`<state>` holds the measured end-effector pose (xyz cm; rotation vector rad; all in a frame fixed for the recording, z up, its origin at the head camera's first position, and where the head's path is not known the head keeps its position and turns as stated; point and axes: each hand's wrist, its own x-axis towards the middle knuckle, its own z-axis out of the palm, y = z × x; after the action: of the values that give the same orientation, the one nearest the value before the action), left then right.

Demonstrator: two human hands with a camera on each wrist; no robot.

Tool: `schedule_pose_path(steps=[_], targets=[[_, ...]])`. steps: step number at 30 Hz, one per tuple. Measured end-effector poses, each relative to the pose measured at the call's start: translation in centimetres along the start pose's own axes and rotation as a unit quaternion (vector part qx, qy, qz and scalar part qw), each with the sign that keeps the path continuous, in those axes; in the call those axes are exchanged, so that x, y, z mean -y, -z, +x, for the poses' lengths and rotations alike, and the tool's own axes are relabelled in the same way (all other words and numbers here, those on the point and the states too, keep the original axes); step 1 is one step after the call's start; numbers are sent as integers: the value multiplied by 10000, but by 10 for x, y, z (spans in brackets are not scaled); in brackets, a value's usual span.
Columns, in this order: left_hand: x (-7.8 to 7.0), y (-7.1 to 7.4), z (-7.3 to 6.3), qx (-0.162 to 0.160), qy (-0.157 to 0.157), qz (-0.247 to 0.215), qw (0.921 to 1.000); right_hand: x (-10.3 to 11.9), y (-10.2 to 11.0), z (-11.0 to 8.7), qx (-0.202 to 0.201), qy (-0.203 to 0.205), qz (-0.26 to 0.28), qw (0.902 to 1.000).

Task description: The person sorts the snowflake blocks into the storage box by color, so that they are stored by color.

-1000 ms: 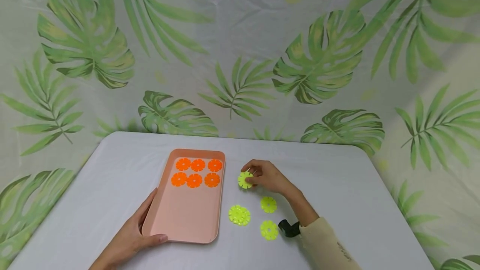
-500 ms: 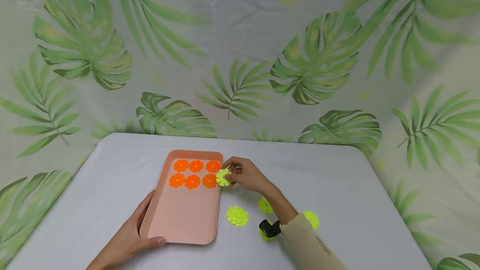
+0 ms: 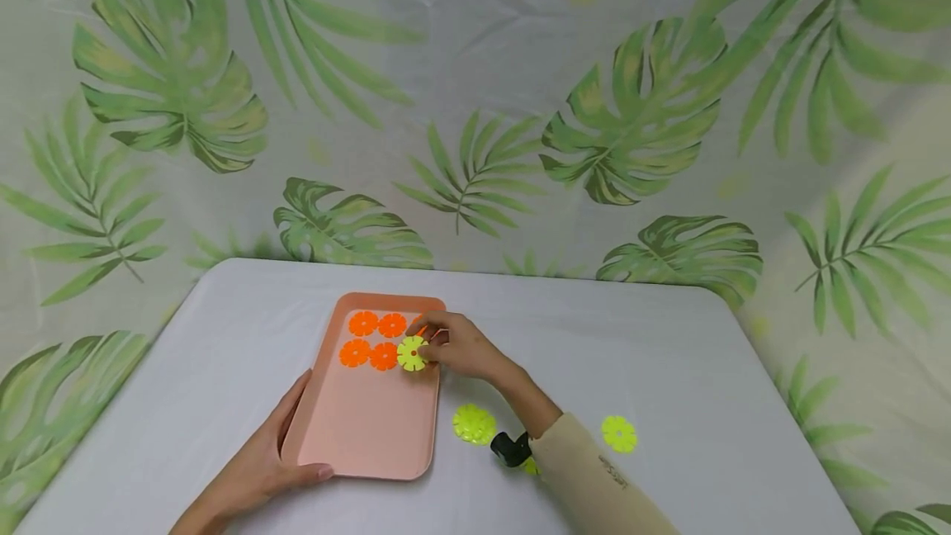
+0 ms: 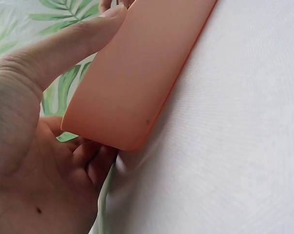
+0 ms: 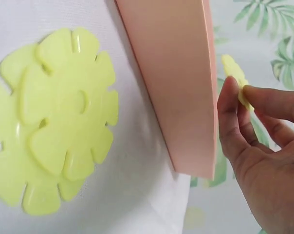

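Observation:
My left hand (image 3: 256,465) grips the near left corner of a pink tray (image 3: 364,428), thumb over the near rim. In the left wrist view, its curled fingers lie around the tray's corner (image 4: 113,97). Over the tray, my right hand (image 3: 464,347) pinches a yellow-green notched plastic disc (image 3: 405,345) between thumb and fingers. This disc overlaps an orange disc in the head view. Several orange notched discs (image 3: 357,353) lie in two rows in the tray's far half; the right-hand ones are partly hidden by the disc and hand.
A pile of yellow-green discs (image 3: 473,424) lies on the white table (image 3: 691,353) right of the tray. One more disc (image 3: 619,434) lies farther right, and another (image 3: 531,466) is mostly hidden under the right sleeve. A black device (image 3: 511,449) sits at the right wrist.
My right hand has carried the yellow-green disc leftward, from beside the tray across its right rim to above the orange discs. The left hand keeps its hold on the tray.

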<state>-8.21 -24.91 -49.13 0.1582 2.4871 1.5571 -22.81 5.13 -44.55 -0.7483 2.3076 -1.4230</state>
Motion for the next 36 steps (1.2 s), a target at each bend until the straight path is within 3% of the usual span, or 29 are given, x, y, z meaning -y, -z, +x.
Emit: schedule_pose_path(steps=[5,11,17,26,31,34,36], targets=[[-1,0,0,35,155,57,9999,2,-8,8,-23,-77,78,9999],[2,1,1,99,-194,-153,9996,3,-23,16,-50,-162,81,9998],[5,0,-4,76,-315,-5,9995,1,-46,19,128,-315,114,9994],[3,1,-2,75,-1,-154,9999,11,-70,27,294,-586,595,9961],[4,0,-2,50,-96,-214,9997,14,-80,29,288,-708,803,9938],[4,-1,-1,42,-19,-170,9998,14,-85,30,178,-633,633,9958],[5,-1,0,40,39,-158,9999,14,-88,31,74,-516,205,9984]])
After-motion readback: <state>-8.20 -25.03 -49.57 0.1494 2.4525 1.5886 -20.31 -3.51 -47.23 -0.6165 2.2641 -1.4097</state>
